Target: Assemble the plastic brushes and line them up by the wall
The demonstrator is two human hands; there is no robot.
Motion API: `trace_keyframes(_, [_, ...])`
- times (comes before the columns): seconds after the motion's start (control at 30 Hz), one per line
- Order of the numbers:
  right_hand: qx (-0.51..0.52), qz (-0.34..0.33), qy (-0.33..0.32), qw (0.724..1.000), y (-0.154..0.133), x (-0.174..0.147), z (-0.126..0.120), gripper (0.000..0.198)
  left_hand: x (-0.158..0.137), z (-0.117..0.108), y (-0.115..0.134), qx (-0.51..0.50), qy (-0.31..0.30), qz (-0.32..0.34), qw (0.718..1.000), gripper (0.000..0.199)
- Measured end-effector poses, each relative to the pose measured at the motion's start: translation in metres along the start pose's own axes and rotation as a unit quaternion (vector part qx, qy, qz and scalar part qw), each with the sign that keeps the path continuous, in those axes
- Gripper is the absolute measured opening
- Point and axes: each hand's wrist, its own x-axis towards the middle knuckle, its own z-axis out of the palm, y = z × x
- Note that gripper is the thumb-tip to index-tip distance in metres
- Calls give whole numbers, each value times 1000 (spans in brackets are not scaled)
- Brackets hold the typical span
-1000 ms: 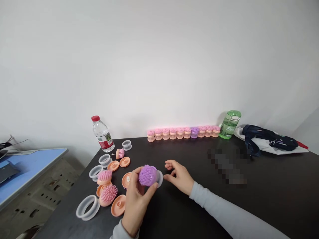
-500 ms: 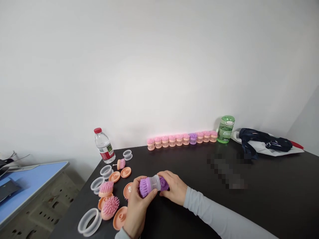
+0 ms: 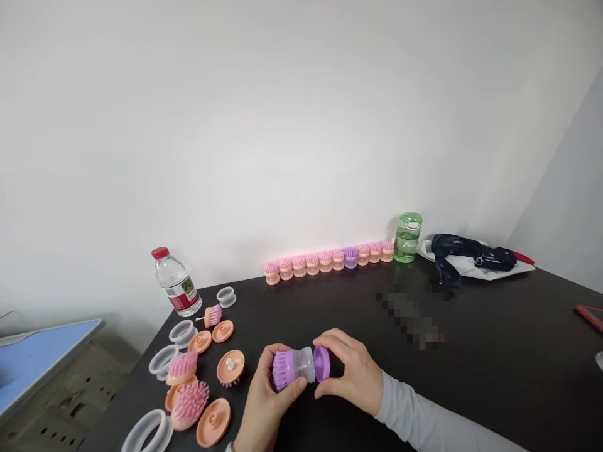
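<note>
The purple brush (image 3: 300, 366) lies on its side between the two hands, low over the black table (image 3: 471, 376) — its long way runs left to right. The left hand (image 3: 264, 408) is closed around the bristle end, and the right hand (image 3: 355, 376) pinches the round purple cap (image 3: 322, 363) at the other end. Loose pink brush heads (image 3: 188, 398), orange discs (image 3: 230, 367) and clear rings (image 3: 144, 433) sit just to the left, with a white wall (image 3: 301, 125) behind.

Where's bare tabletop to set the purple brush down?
Bare dark table lies right of the right hand, and between both hands and the brush row. Left of the left hand, loose pink brush heads and clear rings crowd it.
</note>
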Motion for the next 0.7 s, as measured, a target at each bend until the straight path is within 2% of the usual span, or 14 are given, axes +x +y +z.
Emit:
trace_keyframes(0.23, [1, -28, -5, 1000, -3, -6, 4, 75, -6, 7, 3, -53, -21, -21, 998, 47])
trace_keyframes(0.37, [25, -28, 11, 999, -6, -8, 4, 69, -7, 8, 0, -101, -29, -43, 994, 46])
trace_keyframes(0.5, [5, -94, 46, 995, -10, -8, 4, 60, -9, 8, 1, -145, -51, -67, 986, 43])
trace_keyframes(0.6, [-34, -155, 79, 984, -12, -10, 4, 62, -9, 8, 1, -139, -64, -76, 985, 42])
trace_keyframes(0.7, [-58, -187, 98, 976, -12, -11, 5, 65, -9, 7, 1, -130, -73, -80, 986, 42])
